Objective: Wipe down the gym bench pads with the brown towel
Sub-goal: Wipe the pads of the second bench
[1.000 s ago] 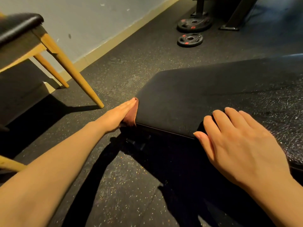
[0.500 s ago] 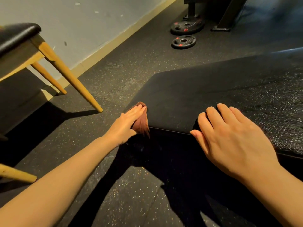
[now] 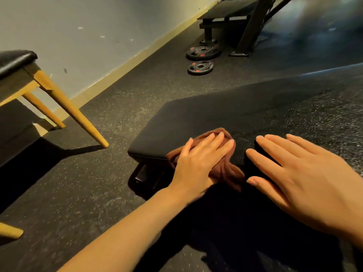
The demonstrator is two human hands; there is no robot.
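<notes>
We press the brown towel (image 3: 224, 169) flat under the left hand (image 3: 198, 161), fingers straight, at the bench pad's (image 3: 206, 118) near edge; the right hand (image 3: 306, 173) braces flat. Keep even pressure, overlapping strokes.

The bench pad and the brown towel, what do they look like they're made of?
Bench pad: seemingly black vinyl or faux leather over padding; the surface is pebbled and glints under the light, with a rounded edge. Brown towel: soft woven cloth, possibly microfibre or terry; matte, and it bunches into folds under the left hand.
</notes>
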